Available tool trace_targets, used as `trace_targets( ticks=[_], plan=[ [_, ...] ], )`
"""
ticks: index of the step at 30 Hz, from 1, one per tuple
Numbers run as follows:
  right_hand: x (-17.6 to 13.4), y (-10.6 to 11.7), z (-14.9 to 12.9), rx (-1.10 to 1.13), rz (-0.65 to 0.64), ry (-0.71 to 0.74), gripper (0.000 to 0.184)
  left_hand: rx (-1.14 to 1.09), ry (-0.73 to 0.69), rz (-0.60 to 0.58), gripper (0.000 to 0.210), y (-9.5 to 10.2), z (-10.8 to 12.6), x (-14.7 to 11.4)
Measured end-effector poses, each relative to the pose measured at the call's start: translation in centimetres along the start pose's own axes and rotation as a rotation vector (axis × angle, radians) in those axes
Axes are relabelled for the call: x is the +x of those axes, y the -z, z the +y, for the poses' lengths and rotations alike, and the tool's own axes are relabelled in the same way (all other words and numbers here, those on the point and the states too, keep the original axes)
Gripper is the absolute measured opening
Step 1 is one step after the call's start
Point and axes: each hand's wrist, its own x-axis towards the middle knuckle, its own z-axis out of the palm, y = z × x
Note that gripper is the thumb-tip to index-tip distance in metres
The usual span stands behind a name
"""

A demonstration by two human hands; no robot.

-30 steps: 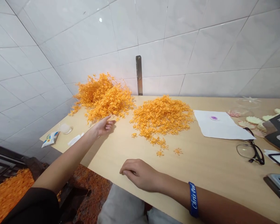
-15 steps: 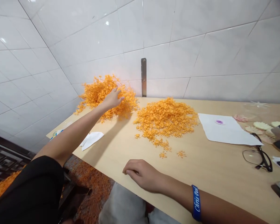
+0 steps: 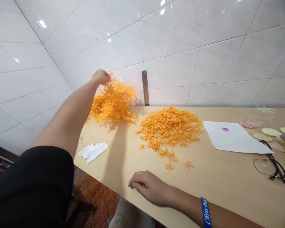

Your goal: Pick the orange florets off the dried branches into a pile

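At the back left, my left hand (image 3: 101, 77) is closed on a clump of orange artificial flower pieces (image 3: 111, 95), raised above the rest of the tangled heap (image 3: 98, 106). The pieces hang from my fingers in a mass; the fingertips are partly hidden. On the table near the front edge rests my right hand (image 3: 148, 187), its fingers curled in and nothing showing in them. A second, flatter pile of orange flower pieces (image 3: 171, 126) lies beyond it, with a few loose ones (image 3: 188, 164) scattered in front.
A crumpled white tissue (image 3: 93, 152) lies on the wooden table (image 3: 209, 180) at left. To the right are a white sheet (image 3: 230, 139) with a purple-centred disc (image 3: 225, 129), eyeglasses (image 3: 273, 167) and pale flower shapes (image 3: 270, 131). A metal bracket (image 3: 145, 88) stands against the tiled wall.
My left hand, spread over the heap before, has closed on flower pieces and lifted them up and to the left. The right hand stays resting on the table. The view has shifted slightly.
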Motion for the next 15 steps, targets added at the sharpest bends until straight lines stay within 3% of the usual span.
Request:
trace_targets(
  ticks=[3, 7, 11, 15],
  plan=[
    [-0.1, 0.0, -0.1, 0.006, -0.001, -0.013, 0.032, 0.031, 0.017, 0.068, 0.038, 1.9, 0.0, 0.3],
    [-0.1, 0.0, -0.3, -0.001, -0.007, -0.022, 0.031, 0.147, 0.004, 0.158, 0.039, 2.5, 0.3, -1.0],
    [-0.1, 0.0, -0.2, -0.010, -0.007, -0.015, 0.031, 0.221, -0.019, 0.172, 0.039, 3.5, 0.7, -1.9],
    [-0.1, 0.0, -0.2, -0.010, -0.009, -0.013, 0.030, 0.153, -0.022, 0.199, 0.042, 5.2, 0.5, -1.8]
  ],
)
